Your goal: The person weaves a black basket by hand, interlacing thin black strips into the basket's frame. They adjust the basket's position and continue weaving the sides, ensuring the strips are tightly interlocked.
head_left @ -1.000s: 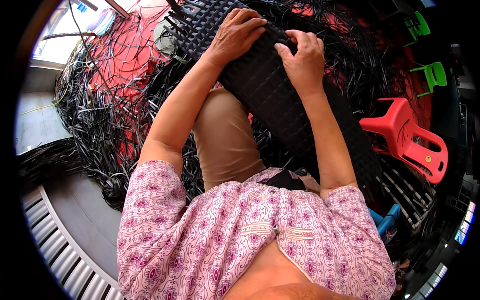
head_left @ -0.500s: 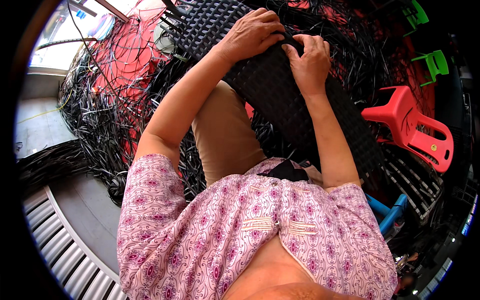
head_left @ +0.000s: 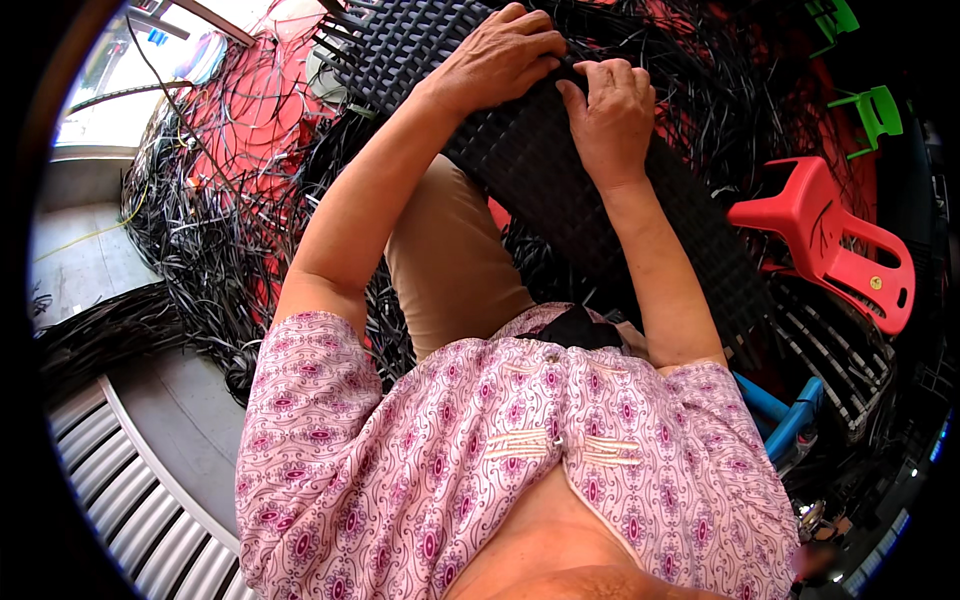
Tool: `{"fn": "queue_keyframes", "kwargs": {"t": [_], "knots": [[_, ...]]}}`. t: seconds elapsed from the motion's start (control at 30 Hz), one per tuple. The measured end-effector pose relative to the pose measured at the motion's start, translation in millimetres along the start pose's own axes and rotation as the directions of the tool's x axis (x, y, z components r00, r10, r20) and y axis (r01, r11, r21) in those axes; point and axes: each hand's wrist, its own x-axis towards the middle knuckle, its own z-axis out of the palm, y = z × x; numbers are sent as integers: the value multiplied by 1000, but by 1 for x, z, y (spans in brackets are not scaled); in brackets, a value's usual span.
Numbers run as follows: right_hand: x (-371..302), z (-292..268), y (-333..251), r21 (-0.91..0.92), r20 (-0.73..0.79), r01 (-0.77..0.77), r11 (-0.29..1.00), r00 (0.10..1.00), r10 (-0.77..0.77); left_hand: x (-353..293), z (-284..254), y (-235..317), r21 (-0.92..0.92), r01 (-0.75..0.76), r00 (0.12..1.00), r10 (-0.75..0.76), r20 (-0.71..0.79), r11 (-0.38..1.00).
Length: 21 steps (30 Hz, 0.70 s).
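A long panel of black woven plastic strips [head_left: 560, 190] lies slantwise before me, from the upper left down toward the lower right. Near its upper part my left hand [head_left: 500, 62] rests on the weave, palm down, its fingers bent and pressed together at a dark strip. Just to the right, my right hand [head_left: 612, 125] is curled, with thumb and fingers closing on the same dark strip by the panel's surface. The strip is mostly hidden by the fingers and hard to tell from the black weave. Loose strip ends [head_left: 335, 45] stick out at the panel's upper left.
Heaps of loose black strips [head_left: 215, 260] cover the red floor [head_left: 285, 105] on the left. A red plastic chair [head_left: 815, 225] stands at the right, with green chairs [head_left: 875, 118] farther back. A blue frame [head_left: 795, 420] and a slatted metal bench [head_left: 140, 490] sit nearer me.
Both hands have shifted slightly, the right one a little left and up toward the left one. The dark loop that showed between them is less visible. The view has moved a little.
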Motion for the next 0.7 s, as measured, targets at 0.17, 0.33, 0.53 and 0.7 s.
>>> {"fn": "queue_keyframes", "kwargs": {"t": [0.17, 0.33, 0.53, 0.7], "knots": [[-13, -1, -5, -143, -12, 63, 988, 998, -65, -5, -3, 4, -57, 72, 996, -69, 64, 996], [-9, 0, 3, -124, -17, 46, 991, 999, -49, -14, 5, 8, 21, 42, 999, -41, -33, 999], [-10, 0, 5, -27, -34, 17, 999, 999, -18, -52, 10, 37, 179, 101, 987, -121, 105, 979], [-11, -8, 7, 37, 5, 3, 999, 1000, -4, -59, 14, 64, 221, 205, 968, -231, 100, 953]]}}
